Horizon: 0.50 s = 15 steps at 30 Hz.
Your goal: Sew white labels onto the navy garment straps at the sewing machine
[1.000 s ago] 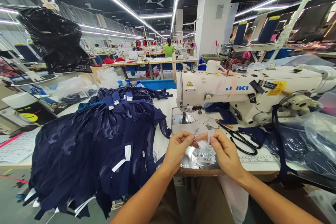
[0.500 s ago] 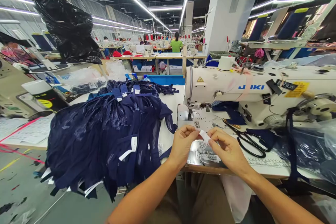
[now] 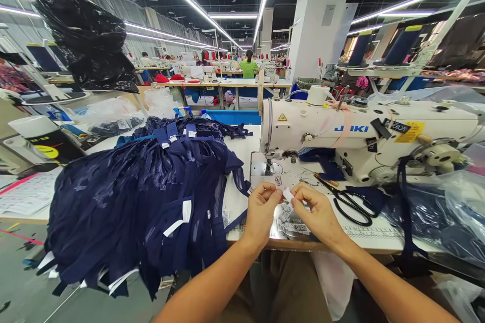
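Observation:
My left hand point(image 3: 261, 212) and my right hand point(image 3: 317, 213) meet over the front edge of the sewing table point(image 3: 242, 146). Both pinch one small white label point(image 3: 287, 195) between fingertips and thumbs. Under the hands lies a loose heap of several more printed labels point(image 3: 293, 222) on a shiny plate. Just behind stands the white JUKI sewing machine point(image 3: 364, 133), with its needle and presser foot point(image 3: 268, 165) left of my hands.
A big pile of navy garments point(image 3: 147, 197) with white tags covers the table's left half and hangs over the front. Black scissors point(image 3: 350, 202) lie right of my hands. Plastic bags with navy cloth point(image 3: 447, 212) sit far right. A person in green point(image 3: 248, 66) works far behind.
My hands stay together on the label; it has turned from upright to a slant and the fingers have closed nearer over it. The head camera has shifted slightly.

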### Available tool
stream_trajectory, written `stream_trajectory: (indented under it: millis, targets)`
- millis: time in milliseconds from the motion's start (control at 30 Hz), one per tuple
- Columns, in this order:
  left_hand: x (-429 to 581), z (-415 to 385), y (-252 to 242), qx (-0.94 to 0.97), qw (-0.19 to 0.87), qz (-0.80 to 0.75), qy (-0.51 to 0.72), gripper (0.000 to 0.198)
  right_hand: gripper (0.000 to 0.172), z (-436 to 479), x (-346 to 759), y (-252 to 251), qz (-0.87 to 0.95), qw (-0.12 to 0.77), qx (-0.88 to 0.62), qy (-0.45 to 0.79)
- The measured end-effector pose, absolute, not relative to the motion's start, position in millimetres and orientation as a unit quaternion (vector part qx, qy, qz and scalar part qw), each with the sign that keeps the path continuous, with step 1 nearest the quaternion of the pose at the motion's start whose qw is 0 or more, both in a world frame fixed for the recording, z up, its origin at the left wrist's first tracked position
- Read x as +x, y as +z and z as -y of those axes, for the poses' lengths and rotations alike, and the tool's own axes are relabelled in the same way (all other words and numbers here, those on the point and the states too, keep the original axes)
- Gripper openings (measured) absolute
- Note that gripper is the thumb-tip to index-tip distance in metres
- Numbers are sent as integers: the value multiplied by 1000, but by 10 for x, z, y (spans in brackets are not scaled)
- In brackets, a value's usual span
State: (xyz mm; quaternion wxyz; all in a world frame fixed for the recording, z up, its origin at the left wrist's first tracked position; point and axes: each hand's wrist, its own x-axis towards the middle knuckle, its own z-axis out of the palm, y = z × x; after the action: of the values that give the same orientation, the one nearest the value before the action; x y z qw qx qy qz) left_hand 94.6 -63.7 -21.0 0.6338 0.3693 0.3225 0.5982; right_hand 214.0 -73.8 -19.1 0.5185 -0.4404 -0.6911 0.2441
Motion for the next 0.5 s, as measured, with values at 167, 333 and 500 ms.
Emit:
stream_trajectory:
  millis: [167, 333, 500]
  targets:
    - [960, 651, -217, 391, 609, -335, 603, 15, 21, 722, 2153, -200, 695, 511, -446, 238]
    - [980, 648, -244, 424, 560, -349, 620, 16, 21, 708, 2131, -206, 706, 505, -453, 203]
    - [971, 626, -268, 451, 506, -380, 630, 12, 22, 733, 2082, -183, 727, 505, -436, 163]
